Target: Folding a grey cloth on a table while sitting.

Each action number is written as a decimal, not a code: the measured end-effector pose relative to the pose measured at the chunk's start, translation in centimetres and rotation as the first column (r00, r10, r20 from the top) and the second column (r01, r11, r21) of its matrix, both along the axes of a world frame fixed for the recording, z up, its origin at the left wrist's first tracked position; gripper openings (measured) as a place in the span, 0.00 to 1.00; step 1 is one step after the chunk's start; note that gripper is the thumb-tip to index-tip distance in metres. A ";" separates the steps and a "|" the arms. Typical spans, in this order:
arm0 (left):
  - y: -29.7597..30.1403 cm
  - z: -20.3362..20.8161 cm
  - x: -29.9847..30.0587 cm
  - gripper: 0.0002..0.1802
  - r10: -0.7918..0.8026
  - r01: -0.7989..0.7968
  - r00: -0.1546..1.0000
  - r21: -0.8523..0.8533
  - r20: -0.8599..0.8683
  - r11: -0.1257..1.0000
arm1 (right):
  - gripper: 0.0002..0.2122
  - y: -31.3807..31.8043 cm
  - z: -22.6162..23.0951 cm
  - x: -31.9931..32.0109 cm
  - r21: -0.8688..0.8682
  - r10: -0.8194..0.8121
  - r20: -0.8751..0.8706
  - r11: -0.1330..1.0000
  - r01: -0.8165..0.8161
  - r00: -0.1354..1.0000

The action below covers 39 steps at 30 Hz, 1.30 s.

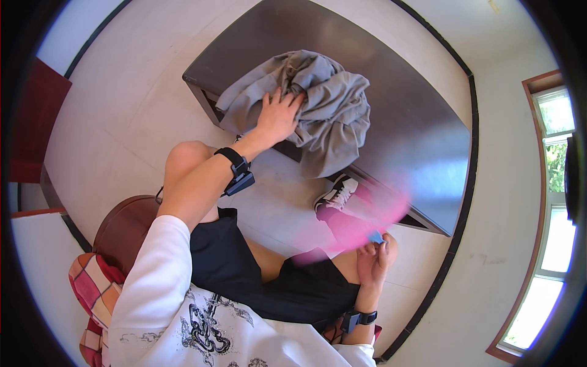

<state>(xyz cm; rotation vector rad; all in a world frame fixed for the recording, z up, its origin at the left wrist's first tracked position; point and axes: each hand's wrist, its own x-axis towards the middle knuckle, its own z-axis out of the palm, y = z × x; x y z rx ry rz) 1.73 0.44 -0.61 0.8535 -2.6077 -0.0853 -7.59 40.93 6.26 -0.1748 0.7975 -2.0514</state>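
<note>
Dark table (409,137) | left grip (279,116) atop cloth (333,104), closure unclear | right grip (373,260) pinches pink object (354,234)

A brown-framed window (553,238) glowed brightly in a white wall (498,183) at right, above black skirting (473,122) edging a pale tiled floor (134,98). A dark, glossy table (416,116) stood ahead, with a round-edged brown chair (125,229) at lower left.
</note>
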 end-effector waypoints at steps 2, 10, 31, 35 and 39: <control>0.8 0.5 -0.5 0.38 -0.031 0.031 0.999 -0.001 0.011 1.000 | 0.07 -0.8 0.4 0.5 0.079 -0.045 0.020 0.996 0.044 0.999; -3.1 1.0 -0.2 0.37 -0.012 0.009 0.999 0.078 0.039 0.997 | 0.08 1.4 -2.8 -1.3 -0.349 0.180 -0.025 0.920 -0.178 0.983; -5.2 1.9 1.0 0.35 0.095 -0.105 0.993 0.143 0.074 0.984 | 0.13 -1.3 -0.4 1.2 0.218 0.029 -0.180 0.976 0.011 0.983; -2.5 1.5 0.7 0.34 0.031 -0.043 0.994 0.122 0.103 0.992 | 0.11 -0.5 -0.6 0.9 0.115 0.106 -0.068 0.988 -0.098 0.992; 0.1 1.0 -0.2 0.30 -0.103 0.102 0.995 0.053 0.015 0.993 | 0.10 -2.3 0.6 1.8 0.287 -0.036 -0.192 0.954 0.092 0.981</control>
